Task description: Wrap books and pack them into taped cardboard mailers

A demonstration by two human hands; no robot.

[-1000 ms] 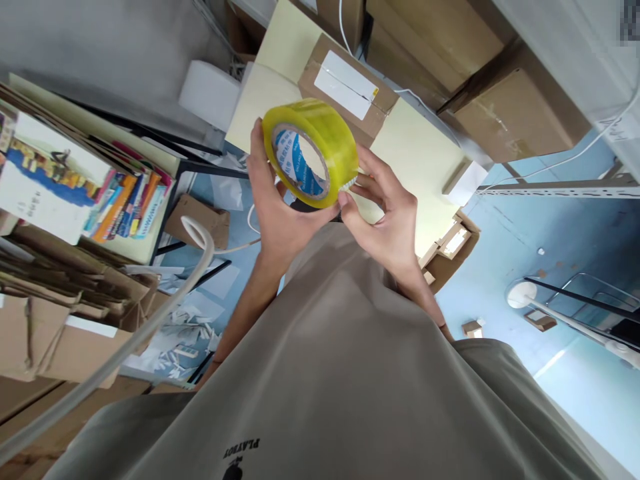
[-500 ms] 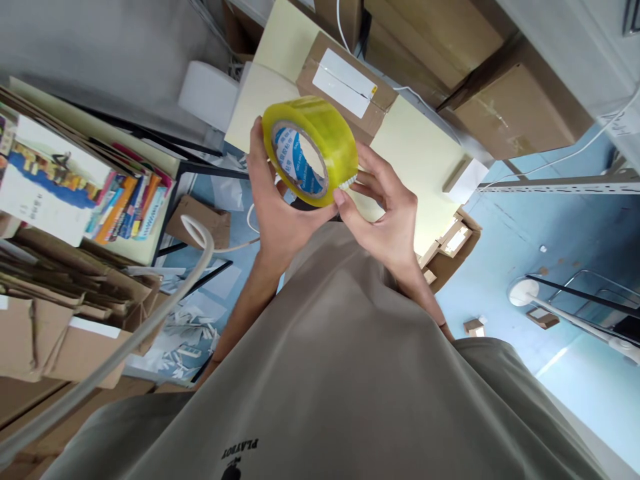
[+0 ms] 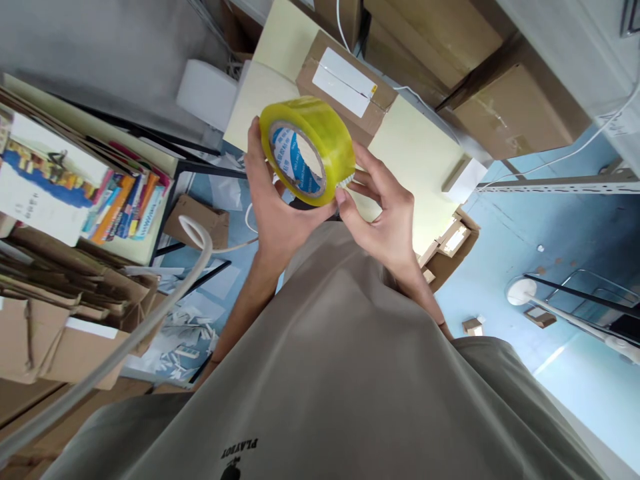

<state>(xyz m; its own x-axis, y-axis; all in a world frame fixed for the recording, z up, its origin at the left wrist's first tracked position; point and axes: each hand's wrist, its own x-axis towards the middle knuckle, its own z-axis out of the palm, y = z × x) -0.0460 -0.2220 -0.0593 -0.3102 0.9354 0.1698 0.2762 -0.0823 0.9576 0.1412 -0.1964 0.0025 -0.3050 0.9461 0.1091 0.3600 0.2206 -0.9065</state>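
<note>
A wide roll of yellow packing tape is held up in front of my chest, its blue-and-white printed core facing me at a tilt. My left hand grips it from the left, with fingers along the outer side and the thumb under the lower edge. On the right, my right hand has its thumb and fingers pinched at the roll's lower right edge, by a small whitish serrated strip. Its other fingertips are partly hidden behind the roll. Beyond the tape, a flat cardboard box with a white label lies on the pale yellow table.
Large cartons stand behind the table. A small white box sits at its right edge, above an open carton of small boxes. Books and stacked cardboard fill the left side; a pale curved tube crosses there.
The tape roll and both hands have shifted very slightly left in view, along with the surroundings. The grip of both hands looks the same.
</note>
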